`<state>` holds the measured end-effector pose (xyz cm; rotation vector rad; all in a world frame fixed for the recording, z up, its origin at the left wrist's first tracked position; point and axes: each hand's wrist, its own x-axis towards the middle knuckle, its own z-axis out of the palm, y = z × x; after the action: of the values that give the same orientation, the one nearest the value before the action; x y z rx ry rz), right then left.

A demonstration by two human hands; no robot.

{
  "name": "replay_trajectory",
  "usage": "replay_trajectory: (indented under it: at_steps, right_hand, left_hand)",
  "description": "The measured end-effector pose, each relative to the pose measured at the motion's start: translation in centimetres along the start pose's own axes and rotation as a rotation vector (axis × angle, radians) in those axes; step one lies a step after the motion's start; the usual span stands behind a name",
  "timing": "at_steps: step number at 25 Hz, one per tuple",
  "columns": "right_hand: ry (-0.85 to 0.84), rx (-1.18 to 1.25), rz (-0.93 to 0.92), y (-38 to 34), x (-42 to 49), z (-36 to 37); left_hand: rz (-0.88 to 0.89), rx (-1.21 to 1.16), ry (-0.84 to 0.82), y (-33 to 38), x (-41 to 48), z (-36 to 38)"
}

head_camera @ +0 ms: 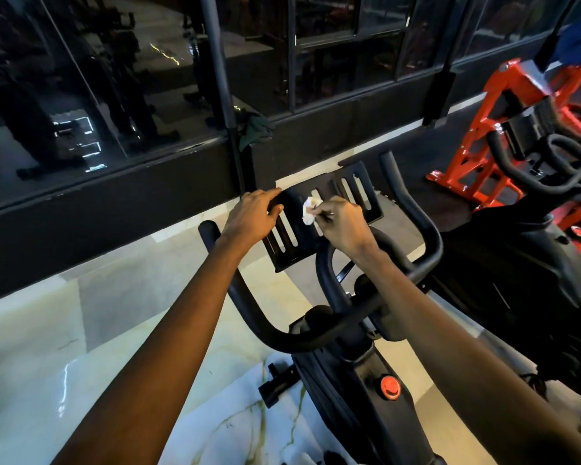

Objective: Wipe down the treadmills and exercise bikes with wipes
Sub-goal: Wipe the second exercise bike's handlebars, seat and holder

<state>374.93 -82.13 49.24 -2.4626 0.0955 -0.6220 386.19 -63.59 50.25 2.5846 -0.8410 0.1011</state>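
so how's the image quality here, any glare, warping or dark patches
Head view: the wide lens bows the window frame and floor; the room is dim, the dark glass mirrors machines with bright glints; the wipe and slotted tray are sharp, the bike body is near-black, detail lost.

Dark windows [332,45], pale marble floor [47,347]

The slotted tablet tray [294,201] looks like black painted metal with a faint sheen. The wipe [308,213] is white, crumpled, soft paper or cloth. The handlebars [259,320] are matt black. The floor [64,347] at seven o'clock is glossy veined stone; the frame [477,152] at two o'clock is glossy red-painted metal.
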Motion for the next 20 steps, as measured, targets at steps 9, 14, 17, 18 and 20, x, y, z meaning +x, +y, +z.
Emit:
replay_trajectory:
  at_steps: [9, 14, 17, 18, 20]
  right_hand:
    - [0.051, 0.111, -0.045, 0.8, 0.1, 1.3]
    - [0.082, 0.125, 0.035, 2.0, 3.0, -1.3]
    - [0.09, 0.072, -0.093, 1.9, 3.9, -1.0]
    - [0.048, 0.068, -0.126, 1.9, 3.6, -0.5]
    - [-0.005, 0.092, -0.124, 2.4, 2.6, -0.1]
  left_hand:
    - [-0.065, 0.046, 0.156, 0.6, -0.6, 1.7]
    - [-0.127, 0.096, 0.146, 0.9, -0.6, 1.8]
    - [-0.154, 0.129, 0.112, 1.1, -0.4, 1.6]
    - [-0.155, 0.132, 0.116, 1.2, -0.3, 1.6]
    - [-0.147, 0.138, 0.13, 1.3, -0.5, 1.6]
